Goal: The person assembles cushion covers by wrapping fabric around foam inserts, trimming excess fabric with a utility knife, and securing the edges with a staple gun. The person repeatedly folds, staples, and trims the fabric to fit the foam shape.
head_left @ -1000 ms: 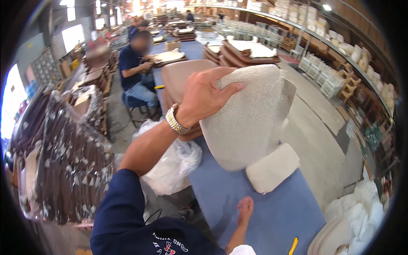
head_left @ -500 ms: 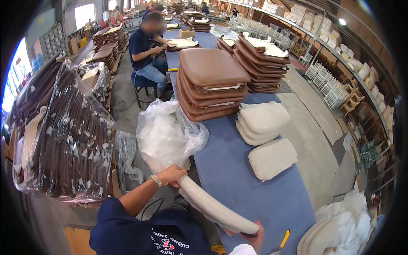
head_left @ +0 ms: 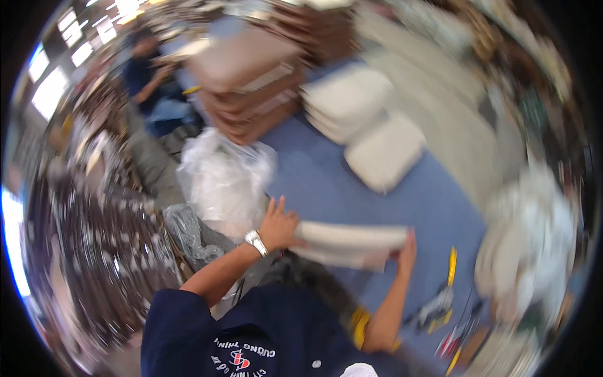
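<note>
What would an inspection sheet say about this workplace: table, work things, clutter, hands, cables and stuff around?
Surface: blue table, holding several piles.
Work things: beige pad between the hands; another pad near a pad stack; brown cushion stack farther off.
Clutter: plastic bag beside the table's left edge; blurred tools near its right.
Hands: left hand at the beige pad's left end, grip unclear; right hand holding the right end.
Cables: too blurred to tell.
Surroundings: person in dark top, far left; shiny brown stack, left.

A brown cushion stack [head_left: 244, 70] near a translucent plastic bag [head_left: 221, 179], a seated person [head_left: 143, 76] beyond.
</note>
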Available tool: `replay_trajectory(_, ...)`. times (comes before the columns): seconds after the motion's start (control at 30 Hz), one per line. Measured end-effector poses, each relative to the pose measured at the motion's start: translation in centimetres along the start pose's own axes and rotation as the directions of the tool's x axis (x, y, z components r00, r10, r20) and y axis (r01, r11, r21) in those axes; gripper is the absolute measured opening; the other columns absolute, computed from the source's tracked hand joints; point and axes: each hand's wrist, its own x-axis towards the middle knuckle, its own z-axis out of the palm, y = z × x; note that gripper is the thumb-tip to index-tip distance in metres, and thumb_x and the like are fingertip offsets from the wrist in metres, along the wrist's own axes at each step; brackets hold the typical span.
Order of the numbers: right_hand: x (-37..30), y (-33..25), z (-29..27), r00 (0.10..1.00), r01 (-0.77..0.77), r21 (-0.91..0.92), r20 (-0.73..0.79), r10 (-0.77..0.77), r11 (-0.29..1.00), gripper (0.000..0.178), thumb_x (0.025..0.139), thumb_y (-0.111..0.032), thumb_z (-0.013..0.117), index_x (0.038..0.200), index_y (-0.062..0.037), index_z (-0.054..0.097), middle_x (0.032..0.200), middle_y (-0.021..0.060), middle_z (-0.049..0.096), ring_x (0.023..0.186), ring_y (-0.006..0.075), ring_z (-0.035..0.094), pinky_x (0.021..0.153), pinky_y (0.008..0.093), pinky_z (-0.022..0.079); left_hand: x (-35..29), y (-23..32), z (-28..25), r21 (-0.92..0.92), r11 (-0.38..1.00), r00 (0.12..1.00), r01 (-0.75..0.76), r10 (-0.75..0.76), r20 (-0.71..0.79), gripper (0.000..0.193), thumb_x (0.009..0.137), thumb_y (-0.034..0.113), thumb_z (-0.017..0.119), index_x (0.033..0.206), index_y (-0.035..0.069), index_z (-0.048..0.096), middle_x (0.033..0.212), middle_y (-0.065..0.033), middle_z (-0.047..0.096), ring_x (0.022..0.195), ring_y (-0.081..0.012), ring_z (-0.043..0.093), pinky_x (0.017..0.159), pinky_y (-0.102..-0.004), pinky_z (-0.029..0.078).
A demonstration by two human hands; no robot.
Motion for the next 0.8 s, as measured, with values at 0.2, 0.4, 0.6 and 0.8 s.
replay_trajectory(0.2,-1.1,-1.4,4.5,0.968,-0.039,-0.154,-0.253,-0.001,0.987,0.061,0.109,-0.052,0.037,0.139,-0.0038,0.059,0.14,0.0206,0.061,0.132,0.0381,0.056,0.112,0.0423,0.041,5.8,9.6,-4.1,-0.244,0.95,0.976,-0.195,0.212,0.045,0.073,0.083,0.059,0.076,0.124,0.001,0.06,0.106,-0.0187,0.073,0.095,-0.0385,0.073,0.076,-0.0503,0.058)
replay_trajectory(0.4,-2.5,-1.8,4.1,0.964,-0.028,0.113,-0.261,0.057,0.993,0.072,0.107,-0.066,0.031,0.13,-0.0062,0.064,0.103,0.0106,0.065,0.085,0.0237,0.062,0.074,0.036,0.048,10.8,19.9,-3.8,-0.215,0.91,0.934,-0.355,0.34,-0.107,0.065,0.087,0.045,0.077,0.128,0.0,0.054,0.105,-0.0193,0.072,0.089,-0.04,0.074,0.073,-0.0496,0.059)
replay_trajectory(0.6,-3.2,-3.2,1.6,0.962,0.021,-0.222,-0.26,-0.08,0.975,0.075,0.109,-0.062,0.028,0.117,-0.0026,0.073,0.102,0.0132,0.074,0.086,0.0266,0.069,0.082,0.0401,0.052,9.5,19.9,-5.6,-0.305,0.883,0.934,-0.356,0.339,-0.111,0.067,0.088,0.038,0.076,0.14,0.001,0.053,0.111,-0.0239,0.073,0.098,-0.0417,0.072,0.08,-0.0484,0.059)
replay_trajectory(0.8,-1.1,-14.0,5.0,0.834,0.452,0.034,-0.37,-0.409,0.891,0.059,0.112,-0.047,0.037,0.114,-0.0007,0.073,0.1,0.0104,0.074,0.093,0.0206,0.067,0.088,0.0362,0.051,7.5,11.0,-17.7,-0.496,0.741,0.883,-0.452,0.293,-0.366,0.072,0.086,0.029,0.081,0.145,-0.001,0.053,0.12,-0.025,0.073,0.109,-0.0359,0.073,0.093,-0.0418,0.057)
